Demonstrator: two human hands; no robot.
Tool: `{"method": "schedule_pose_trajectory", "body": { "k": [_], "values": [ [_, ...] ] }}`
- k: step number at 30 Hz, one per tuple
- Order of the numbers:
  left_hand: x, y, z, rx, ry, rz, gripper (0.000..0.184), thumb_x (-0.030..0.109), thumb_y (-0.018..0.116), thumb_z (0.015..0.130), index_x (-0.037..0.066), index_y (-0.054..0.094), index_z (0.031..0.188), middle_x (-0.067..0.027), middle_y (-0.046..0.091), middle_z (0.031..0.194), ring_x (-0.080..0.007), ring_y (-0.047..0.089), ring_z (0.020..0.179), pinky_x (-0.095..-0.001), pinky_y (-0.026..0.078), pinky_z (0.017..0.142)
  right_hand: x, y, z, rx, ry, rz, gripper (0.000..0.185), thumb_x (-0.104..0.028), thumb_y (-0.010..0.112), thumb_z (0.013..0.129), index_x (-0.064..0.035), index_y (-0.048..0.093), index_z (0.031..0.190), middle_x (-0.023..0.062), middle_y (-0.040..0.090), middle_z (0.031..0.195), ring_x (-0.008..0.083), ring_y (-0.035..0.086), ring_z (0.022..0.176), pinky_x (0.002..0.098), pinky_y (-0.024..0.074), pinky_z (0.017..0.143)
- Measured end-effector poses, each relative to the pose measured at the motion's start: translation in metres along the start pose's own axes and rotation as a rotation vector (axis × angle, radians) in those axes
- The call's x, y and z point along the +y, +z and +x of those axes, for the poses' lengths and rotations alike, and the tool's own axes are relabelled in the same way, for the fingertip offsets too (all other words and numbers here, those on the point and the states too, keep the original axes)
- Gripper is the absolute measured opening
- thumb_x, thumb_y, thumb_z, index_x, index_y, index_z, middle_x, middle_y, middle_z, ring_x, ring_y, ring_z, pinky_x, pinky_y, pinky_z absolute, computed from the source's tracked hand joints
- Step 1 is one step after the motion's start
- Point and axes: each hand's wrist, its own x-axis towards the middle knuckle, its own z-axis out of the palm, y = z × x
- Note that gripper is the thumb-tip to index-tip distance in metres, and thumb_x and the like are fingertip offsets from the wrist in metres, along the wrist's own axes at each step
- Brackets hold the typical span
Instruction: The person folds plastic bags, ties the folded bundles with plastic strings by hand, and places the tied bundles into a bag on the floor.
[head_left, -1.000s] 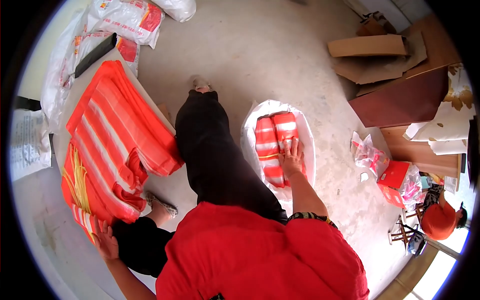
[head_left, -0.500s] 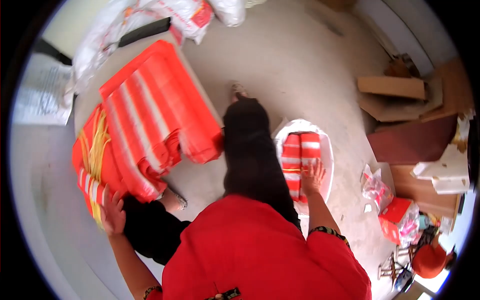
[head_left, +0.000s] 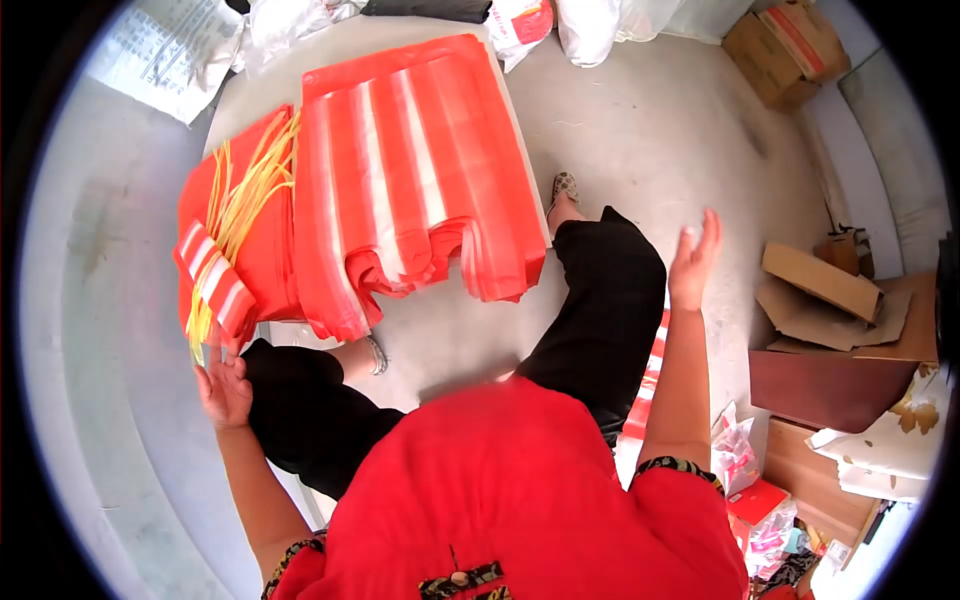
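Observation:
A stack of red and white striped plastic bags [head_left: 405, 170] lies flat on a low table. Left of it are plain red bags [head_left: 265, 250] with yellow ties [head_left: 255, 180] on top and a small striped bundle [head_left: 215, 285]. Just below that bundle my left hand [head_left: 226, 390] is open, fingers apart, by the ends of the ties. My right hand [head_left: 693, 262] is raised and open, holding nothing, right of my knee. Partly hidden behind my right forearm, striped bundles [head_left: 655, 365] sit low beside my leg.
A cardboard box [head_left: 785, 50] stands at the back right. An opened carton [head_left: 830, 295] lies on a dark red cabinet [head_left: 835, 385] at the right. White sacks [head_left: 585, 30] line the table's far side. Plastic packets [head_left: 735, 450] are on the lower right.
My right hand has lifted off the striped bundles in the white bag. The view has turned toward the table, which now shows nearer the middle. My left hand remains beside the small bundle.

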Motion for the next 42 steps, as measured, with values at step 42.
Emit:
{"method": "schedule_pose_trajectory", "body": {
  "k": [42],
  "values": [
    [0.005, -0.005, -0.040, 0.086, 0.221, -0.108, 0.099, 0.059, 0.065, 0.098, 0.016, 0.009, 0.169, -0.0232, 0.056, 0.147, -0.0320, 0.069, 0.118, -0.0369, 0.066, 0.077, -0.047, 0.047, 0.026, -0.963, 0.125, -0.429, 0.056, -0.046, 0.062, 0.100, -0.0037, 0.068, 0.136, 0.0190, 0.067, 0.139, 0.0355, 0.061, 0.131, 0.0415, 0.0457, 0.112]
  ]
}}
